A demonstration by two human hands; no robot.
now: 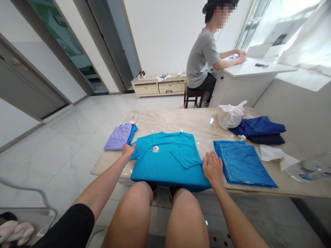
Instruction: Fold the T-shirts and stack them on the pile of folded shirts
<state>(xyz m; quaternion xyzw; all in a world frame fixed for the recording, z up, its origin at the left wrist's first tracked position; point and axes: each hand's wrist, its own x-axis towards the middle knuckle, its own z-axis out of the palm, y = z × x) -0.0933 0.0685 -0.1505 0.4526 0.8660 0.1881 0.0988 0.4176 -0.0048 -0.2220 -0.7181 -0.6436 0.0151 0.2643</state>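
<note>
A turquoise T-shirt (pixel 157 165) with a small badge on its chest lies across the marble-patterned table, its lower part hanging over the front edge. One sleeve is folded inward over the body. At the shirt's left side, my left hand (pixel 128 150) is closed on the end of the other sleeve. My right hand (pixel 213 167) lies flat at the shirt's right edge, fingers stretched out, between it and a folded blue garment (pixel 244 162). Left of the shirt rests a folded lilac garment (pixel 117 137) with a blue one partly under it.
A tied white plastic bag (pixel 231 114), dark blue folded clothes (pixel 261 127), white tissue (pixel 276 155) and a clear plastic bottle (pixel 310 168) lie on the table's right. Beyond, a person in a grey shirt (pixel 201 57) sits at a white desk (pixel 248 69).
</note>
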